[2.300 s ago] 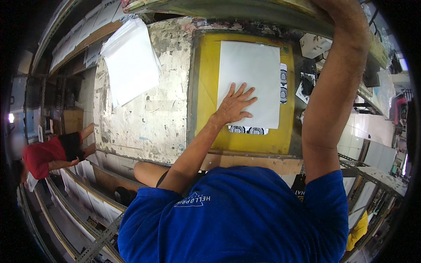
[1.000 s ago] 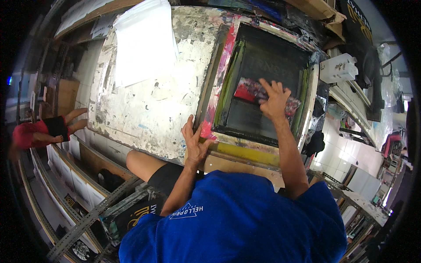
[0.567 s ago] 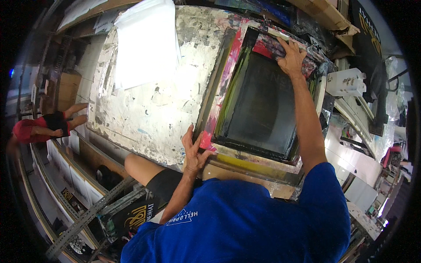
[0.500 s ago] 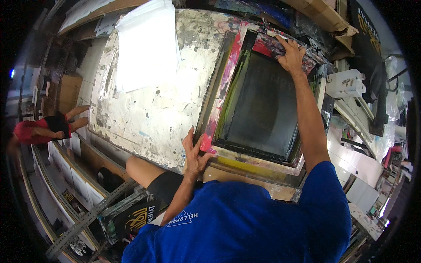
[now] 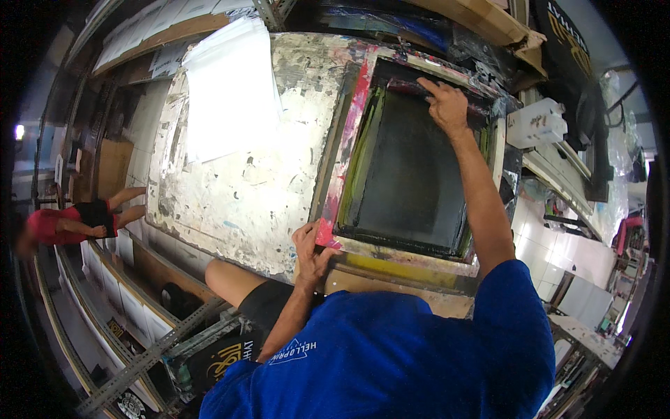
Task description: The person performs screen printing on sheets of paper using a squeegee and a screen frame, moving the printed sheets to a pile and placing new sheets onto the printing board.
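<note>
Hands are working well apart on one screen frame (image 5: 347,143). The left hand (image 5: 310,250) is gripping the frame's near left corner, where pink paint is covering the wood. The right hand (image 5: 447,107) is reaching to the frame's far end, its fingers lying over a dark, reddish-tinted squeegee (image 5: 401,85); whether they are closing around it I cannot tell, as that edge is lying in shadow.

Between the two hands, dark mesh (image 5: 419,174) is filling the frame, with a green-yellow band showing along its left side. Just right of the left hand, a yellow strip (image 5: 391,260) is showing below the near rim. To the left hand's left and ahead of it, a paint-spotted tabletop (image 5: 244,192) is spreading out, and a fanned stack of white sheets (image 5: 230,91) is lying on its far part. Right of the right hand, a whitish plastic container (image 5: 536,124) is standing near the frame; beyond that hand, brown cardboard (image 5: 481,21) is jutting out.

Behind both hands, the wearer's blue shirt (image 5: 377,349) is filling the near side. Far left of the left hand, a person in a red top (image 5: 56,227) is standing near shelving (image 5: 153,356).
</note>
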`<state>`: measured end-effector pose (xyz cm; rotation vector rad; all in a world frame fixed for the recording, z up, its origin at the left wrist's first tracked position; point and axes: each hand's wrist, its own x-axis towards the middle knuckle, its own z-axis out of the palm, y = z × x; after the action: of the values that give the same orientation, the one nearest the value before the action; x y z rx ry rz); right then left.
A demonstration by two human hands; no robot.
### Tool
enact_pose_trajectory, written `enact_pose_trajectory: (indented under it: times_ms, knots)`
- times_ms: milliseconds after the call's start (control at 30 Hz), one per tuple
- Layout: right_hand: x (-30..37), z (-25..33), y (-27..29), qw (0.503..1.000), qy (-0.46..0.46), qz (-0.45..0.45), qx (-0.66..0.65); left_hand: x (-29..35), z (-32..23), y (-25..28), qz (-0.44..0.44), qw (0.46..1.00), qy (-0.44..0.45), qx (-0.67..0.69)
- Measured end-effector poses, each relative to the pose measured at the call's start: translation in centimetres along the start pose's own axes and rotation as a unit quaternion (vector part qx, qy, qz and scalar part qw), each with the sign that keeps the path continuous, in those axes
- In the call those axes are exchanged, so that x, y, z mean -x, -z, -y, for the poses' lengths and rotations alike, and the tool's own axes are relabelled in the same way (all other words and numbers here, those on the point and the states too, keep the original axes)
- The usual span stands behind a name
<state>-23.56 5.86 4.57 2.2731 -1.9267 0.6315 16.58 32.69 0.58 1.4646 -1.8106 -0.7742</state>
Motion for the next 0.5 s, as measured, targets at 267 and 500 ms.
enact_pose_trajectory:
  times_ms: [267,500]
  knots:
    - [7.2,5.5,2.9,0.999,-0.031,0.022,-0.023,0.5,0.2,-1.0,-0.048,0.997,-0.012,0.065]
    - [6.2,4.4,3.3,1.0,-0.014,-0.002,-0.016,0.3,-0.7,-0.9,-0.072,0.991,-0.011,0.11]
